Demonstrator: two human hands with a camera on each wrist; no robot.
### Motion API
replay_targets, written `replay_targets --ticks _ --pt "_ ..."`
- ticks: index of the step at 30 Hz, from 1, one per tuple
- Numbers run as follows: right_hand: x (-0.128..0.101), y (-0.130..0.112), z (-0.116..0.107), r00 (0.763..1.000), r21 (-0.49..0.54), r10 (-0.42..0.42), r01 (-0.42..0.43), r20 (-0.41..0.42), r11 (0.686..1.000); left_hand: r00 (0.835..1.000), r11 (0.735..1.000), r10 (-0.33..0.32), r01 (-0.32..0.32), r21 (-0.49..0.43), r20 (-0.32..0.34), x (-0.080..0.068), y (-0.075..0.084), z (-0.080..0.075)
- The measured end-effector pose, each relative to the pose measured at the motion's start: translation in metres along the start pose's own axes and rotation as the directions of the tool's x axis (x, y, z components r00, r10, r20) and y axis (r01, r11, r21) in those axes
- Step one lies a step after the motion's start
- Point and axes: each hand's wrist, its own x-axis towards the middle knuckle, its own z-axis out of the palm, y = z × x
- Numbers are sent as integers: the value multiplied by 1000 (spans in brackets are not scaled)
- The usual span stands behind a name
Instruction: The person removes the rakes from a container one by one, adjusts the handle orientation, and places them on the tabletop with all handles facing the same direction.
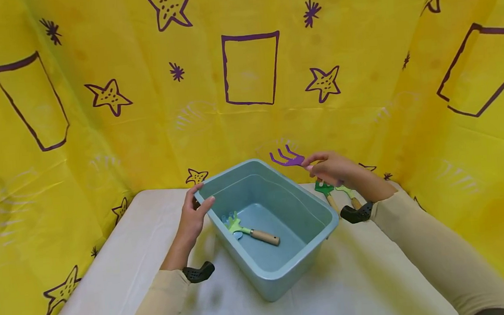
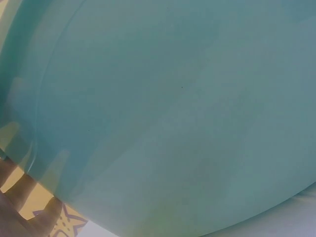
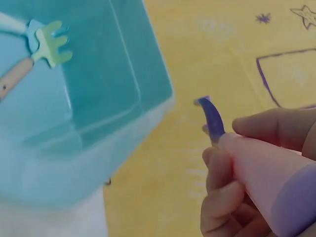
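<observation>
The right hand (image 1: 331, 167) is sensibly holding a probably light, stiff rake (image 1: 294, 161) by its handle (image 3: 261, 173); the left hand (image 1: 192, 214) is gripping the tub (image 1: 281, 283).

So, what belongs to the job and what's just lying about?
Likely part of the job: purple rake, held; tub, gripped by the rim; green rake and blue tool inside it.

Seemingly lying about: dark green tool, pale green tool, both on the table.

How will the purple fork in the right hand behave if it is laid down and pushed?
The purple fork seems stiff: its tines stick out unsupported without drooping. Its pink handle looks smooth and rounded, so it may slip or roll slightly, though the spread, bent tines would probably stop a full roll.
</observation>
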Motion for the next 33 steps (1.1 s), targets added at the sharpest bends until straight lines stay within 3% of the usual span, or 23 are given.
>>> replay_targets --ticks 7,19,27,33 --pt "-19 28 -18 994 -32 36 -40 -100 999 1000 1000 6 -6 -6 4 0 0 1" --pt "-50 74 -38 988 -71 28 -39 -151 997 1000 1000 -3 3 -1 -12 1 -3 2" --pt "-64 102 -41 973 -130 63 -94 -221 987 1000 1000 8 -8 -6 2 1 -2 1" --pt "-71 122 -49 975 -115 -6 -20 -222 993 1000 1000 0 0 -10 10 0 -2 1"
